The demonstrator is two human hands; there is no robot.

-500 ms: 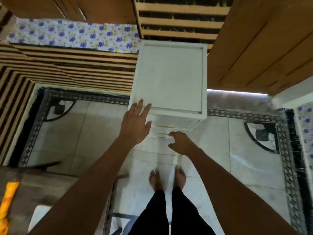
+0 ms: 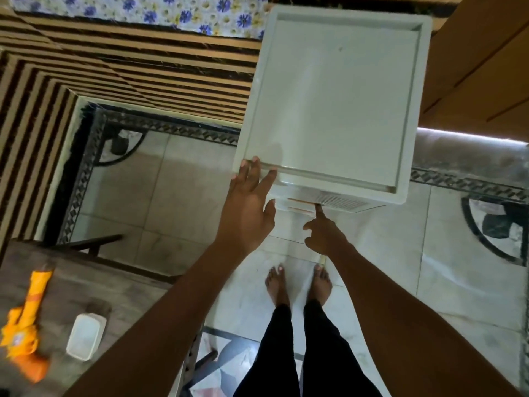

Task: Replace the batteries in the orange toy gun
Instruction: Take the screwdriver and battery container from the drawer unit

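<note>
One orange toy gun [image 2: 25, 319], one tub [image 2: 86, 336], one cabinet [image 2: 329, 110], two hands [image 2: 246, 213] [image 2: 323, 234]

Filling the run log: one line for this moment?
left hand: flat on white cabinet top | right hand: index finger at drawer front | orange toy gun: on table, untouched

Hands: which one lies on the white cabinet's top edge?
The left hand, fingers straight on the white cabinet's corner; the right hand points one finger at a drawer below.

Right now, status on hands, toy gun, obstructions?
Left hand flat on cabinet front corner. Right hand: forefinger touching drawer front. Toy gun untouched on table, beside white box. Nothing covering it.
</note>
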